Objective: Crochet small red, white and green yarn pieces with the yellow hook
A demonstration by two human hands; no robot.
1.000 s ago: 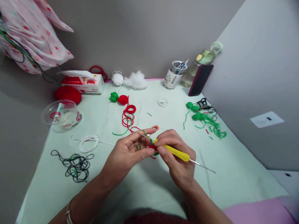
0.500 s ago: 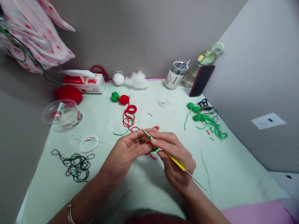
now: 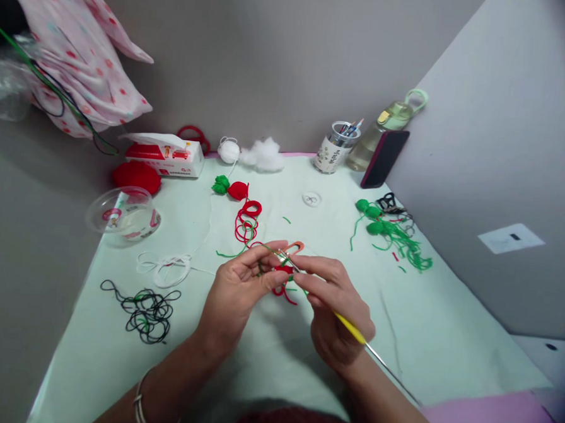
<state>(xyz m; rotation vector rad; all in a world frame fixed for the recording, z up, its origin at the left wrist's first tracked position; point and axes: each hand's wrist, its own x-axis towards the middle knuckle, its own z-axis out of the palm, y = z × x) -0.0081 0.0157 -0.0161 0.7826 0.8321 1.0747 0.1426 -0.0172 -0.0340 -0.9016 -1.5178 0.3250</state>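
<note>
Between thumb and fingers, my left hand (image 3: 240, 291) pinches a small red and green crochet piece (image 3: 284, 270), with green yarn running over the fingers. A metal crochet hook with a yellow grip (image 3: 351, 327) is held in my right hand (image 3: 341, 309), its tip at green yarn by the top of the piece. An orange stitch marker (image 3: 296, 247) shows just behind the fingertips. Loose red yarn (image 3: 248, 219) lies beyond my left hand. The fingers partly cover the piece.
Black yarn (image 3: 148, 312), white yarn (image 3: 171, 270) and a plastic tub (image 3: 140, 222) lie left. Along the back are a tissue box (image 3: 185, 158), white stuffing (image 3: 264, 155), a pen jar (image 3: 333, 150), a bottle (image 3: 369, 140) and a phone (image 3: 385, 159). Green yarn (image 3: 404, 242) lies right.
The hook has slid back toward my right hand, with its tip lower and nearer the piece. More of the orange marker shows. The whole view has shifted slightly.
</note>
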